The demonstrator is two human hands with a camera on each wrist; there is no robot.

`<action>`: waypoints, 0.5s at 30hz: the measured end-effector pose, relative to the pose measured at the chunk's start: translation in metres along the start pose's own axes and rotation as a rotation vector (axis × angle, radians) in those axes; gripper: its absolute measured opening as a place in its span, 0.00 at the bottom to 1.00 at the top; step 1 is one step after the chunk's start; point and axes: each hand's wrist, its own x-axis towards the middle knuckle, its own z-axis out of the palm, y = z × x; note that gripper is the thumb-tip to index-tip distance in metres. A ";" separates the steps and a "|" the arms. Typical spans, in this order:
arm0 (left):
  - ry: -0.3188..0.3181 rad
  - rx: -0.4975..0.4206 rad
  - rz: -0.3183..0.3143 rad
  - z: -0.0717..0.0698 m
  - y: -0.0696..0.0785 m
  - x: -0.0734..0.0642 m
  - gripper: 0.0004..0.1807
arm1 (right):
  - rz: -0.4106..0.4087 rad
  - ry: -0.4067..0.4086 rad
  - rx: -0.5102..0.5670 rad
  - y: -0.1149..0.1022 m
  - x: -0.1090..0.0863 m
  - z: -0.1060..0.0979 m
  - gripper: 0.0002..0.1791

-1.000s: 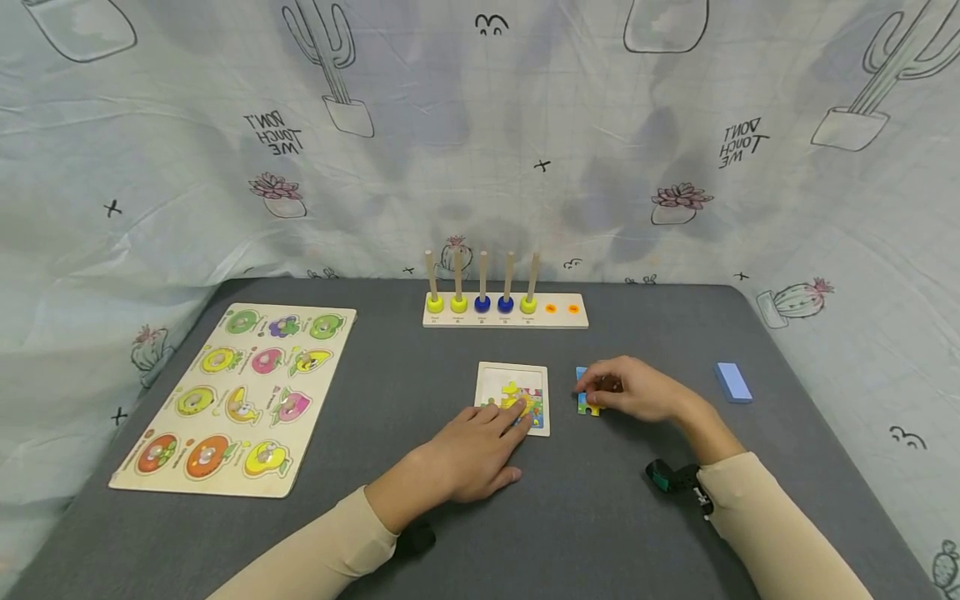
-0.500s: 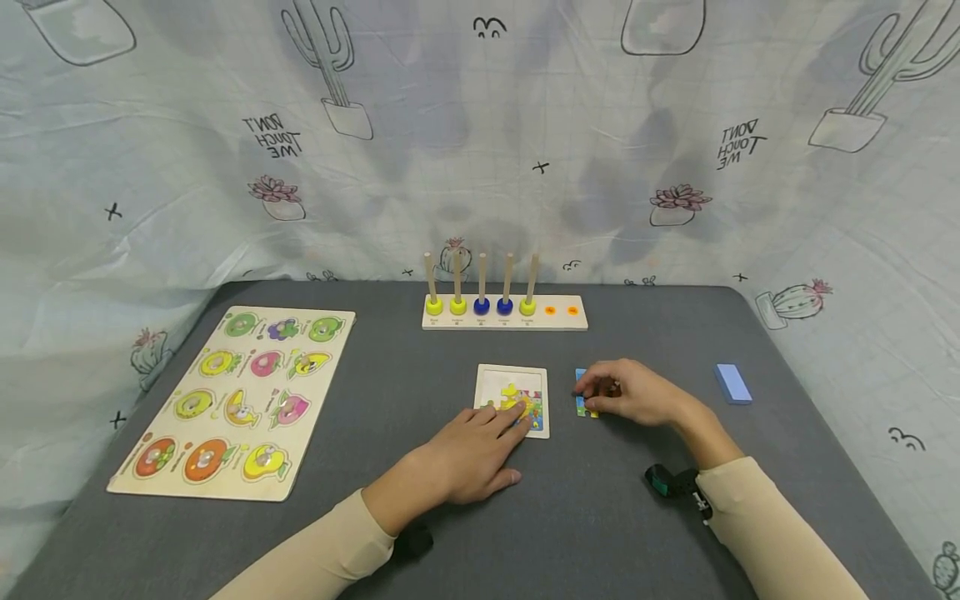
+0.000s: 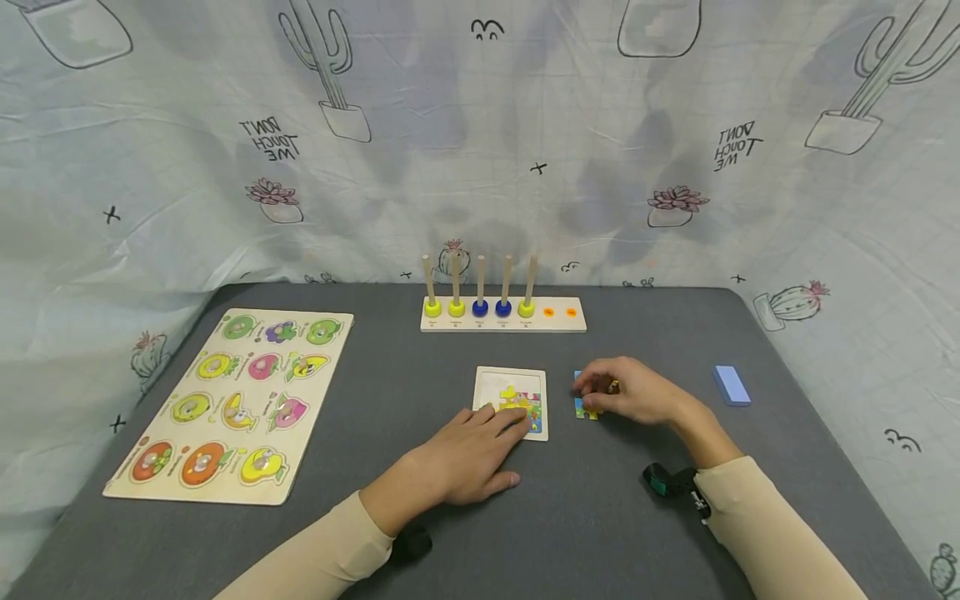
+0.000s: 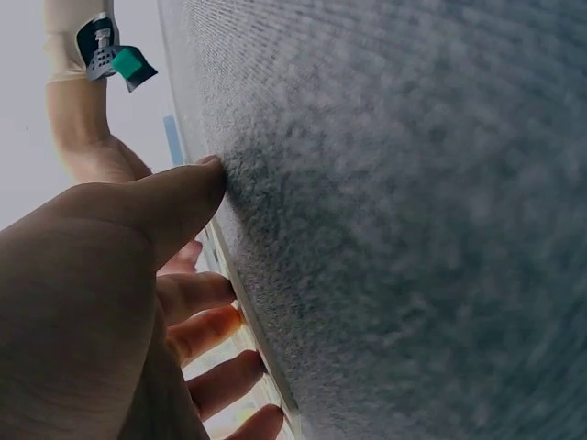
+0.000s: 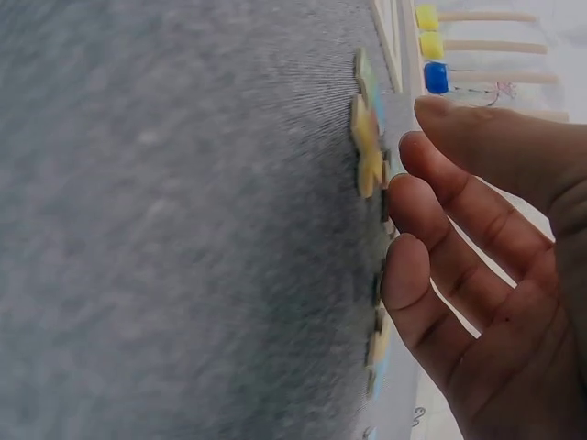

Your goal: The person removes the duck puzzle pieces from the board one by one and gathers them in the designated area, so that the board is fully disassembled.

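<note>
Both forearms point(image 3: 386, 504) stretch in from the near side, the left hand point(image 3: 472, 454) palm down with fingers point(image 4: 225, 383) extended, the right hand point(image 3: 636, 389) arched, its fingers loosely bent and thumb point(image 5: 504, 137) apart.

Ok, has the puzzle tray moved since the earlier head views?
No; against the peg board behind it, the puzzle tray shows no visible shift in any direction.

Plain beige sleeves point(image 3: 770, 531), black wrist device point(image 3: 678, 483) bearing a green patch point(image 3: 659, 478) at four o'clock, dark device point(image 3: 412, 544) peeking at seven
</note>
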 end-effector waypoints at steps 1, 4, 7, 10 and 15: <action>0.005 0.008 0.004 0.000 0.000 0.000 0.39 | -0.005 0.004 -0.005 -0.001 0.001 0.000 0.10; 0.018 0.029 0.014 -0.001 0.000 0.001 0.39 | -0.020 0.009 -0.031 -0.004 0.004 -0.001 0.10; 0.033 0.044 0.017 -0.002 0.002 0.002 0.38 | -0.029 0.007 -0.053 -0.008 0.009 -0.002 0.09; 0.046 0.053 0.013 -0.003 0.003 0.002 0.37 | -0.028 0.000 -0.062 -0.012 0.014 -0.002 0.10; 0.041 0.080 0.002 -0.004 0.004 0.004 0.38 | -0.022 -0.005 -0.078 -0.019 0.021 -0.004 0.10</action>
